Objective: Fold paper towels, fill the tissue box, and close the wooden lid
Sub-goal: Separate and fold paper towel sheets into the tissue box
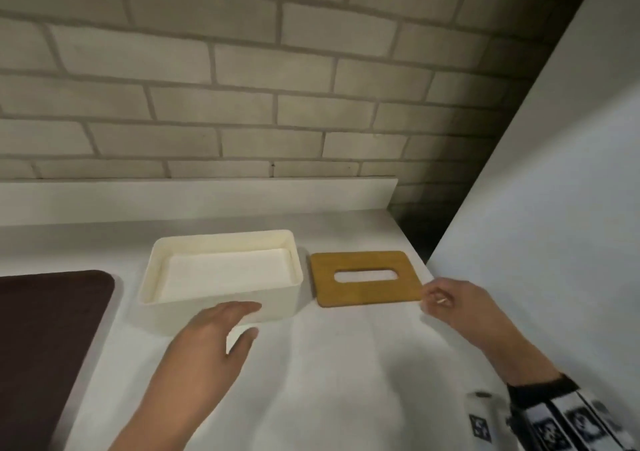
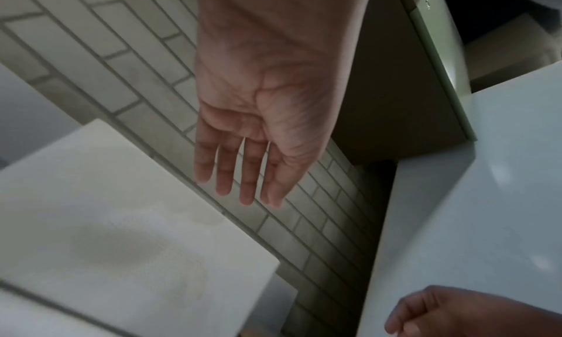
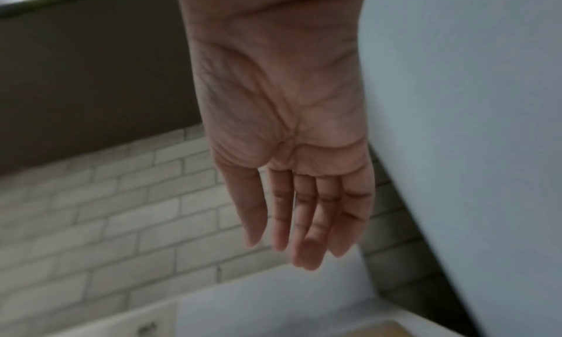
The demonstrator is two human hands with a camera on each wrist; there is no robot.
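Only the head view shows the box (image 1: 221, 277), towels (image 1: 225, 272) inside, and lid (image 1: 363, 279) at its 3 o'clock. Left hand (image 1: 211, 343) and right hand (image 1: 453, 303) both hang slack, holding nothing. Dark mat (image 1: 45, 340) at 9 o'clock.

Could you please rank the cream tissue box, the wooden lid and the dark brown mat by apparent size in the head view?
1. Cream rectangular plastic tissue box, largest.
2. Dark brown rounded mat: cut off by the frame's edge, so this rank is unsure.
3. Flat wooden lid with an oval slot, smallest.
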